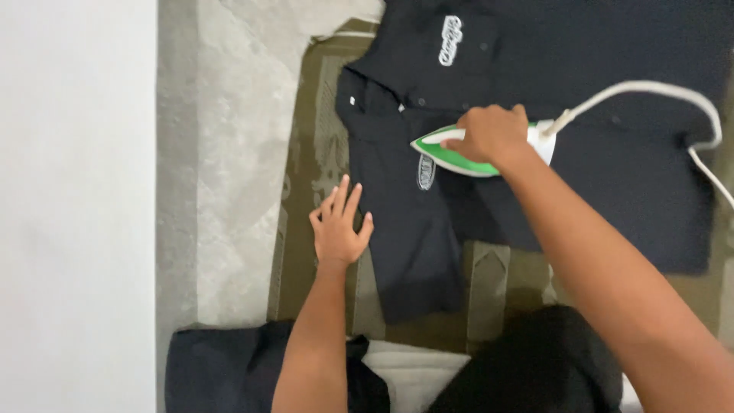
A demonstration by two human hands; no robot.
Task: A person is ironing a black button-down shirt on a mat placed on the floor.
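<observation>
A black short-sleeved shirt (489,84) with white chest emblems lies spread flat on an olive patterned mat (313,153). My right hand (489,134) grips the handle of a green and white iron (451,157), which rests on the shirt's front with its tip pointing left. The iron's white cord (657,90) loops off to the right. My left hand (340,226) lies flat with fingers spread on the mat, its thumb side touching the edge of the shirt's sleeve (409,252).
A grey concrete floor (229,153) runs along the mat's left side, beside a white wall (76,206). Another dark garment (222,367) and a white folded cloth (405,375) lie near my knees at the bottom.
</observation>
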